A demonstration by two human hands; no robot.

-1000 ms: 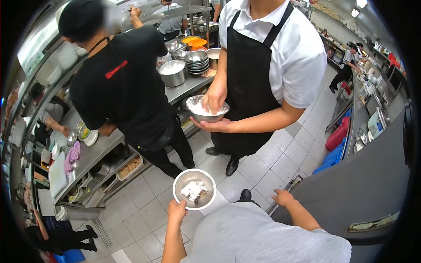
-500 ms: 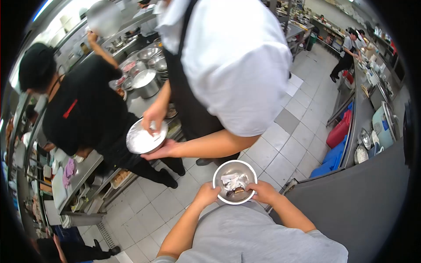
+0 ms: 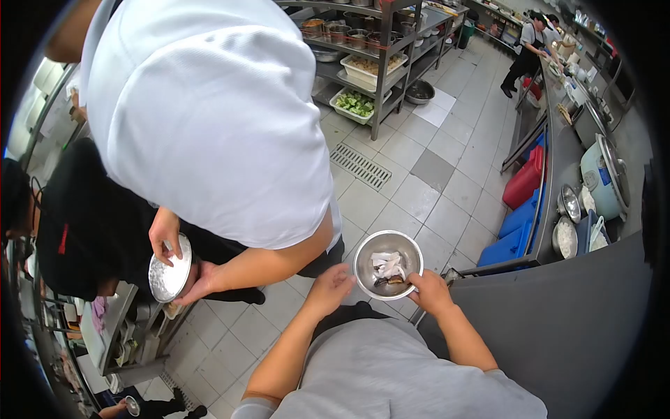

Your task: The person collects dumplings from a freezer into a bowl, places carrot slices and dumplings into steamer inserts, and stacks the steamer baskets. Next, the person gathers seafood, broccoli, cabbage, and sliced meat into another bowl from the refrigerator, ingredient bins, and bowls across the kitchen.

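A round metal bowl (image 3: 410,257) is held in front of my grey shirt, tilted so its inside shows. White pieces (image 3: 388,264) and a few dark brown ones (image 3: 391,280) lie in its bottom; I cannot make out what they are. My right hand (image 3: 431,293) is closed on the bowl's lower right rim. Just off the left side of the rim is my left hand (image 3: 331,290), fingers loosely apart with nothing in them. Close by on the left, a person in a white top (image 3: 216,126) holds another metal bowl (image 3: 180,269) of white stuff, one hand over it.
A dark panel (image 3: 551,335) stands close on my right. Beyond it runs a metal counter (image 3: 558,202) with bowls and a large pot (image 3: 604,178). Ahead is a metal shelf rack (image 3: 377,91) with pots and food trays. Someone in black (image 3: 84,216) works at the left.
My left hand has let go of the bowl, which the right hand alone now holds. The view has turned, bringing the rack into sight. The person in white appears further left.
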